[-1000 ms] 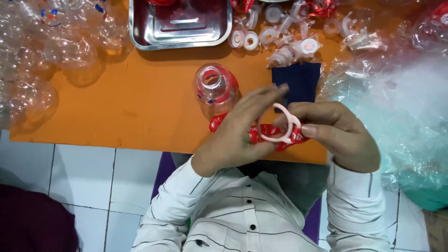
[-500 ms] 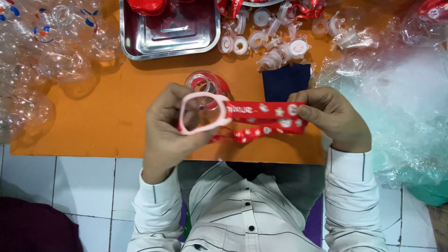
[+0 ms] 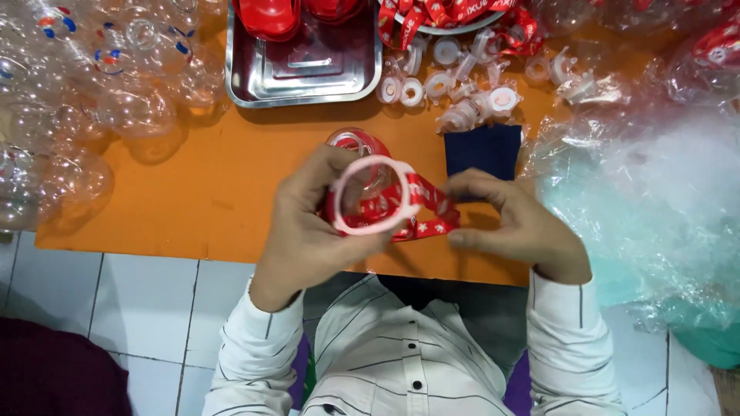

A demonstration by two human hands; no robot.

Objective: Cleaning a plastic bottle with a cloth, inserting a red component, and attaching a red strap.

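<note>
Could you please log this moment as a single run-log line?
left hand: holds pink plastic ring | right hand: pinches red printed strap | strap at ring | over orange table

left hand [image 3: 312, 223] holding pink ring [image 3: 373, 195], right hand [image 3: 512, 223] holding red strap [image 3: 420, 208]

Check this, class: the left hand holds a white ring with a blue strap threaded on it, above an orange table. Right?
Not quite. The head view shows the strap is red with white marks, not blue. The rest stands: the left hand holds the white ring above the orange table.
</note>
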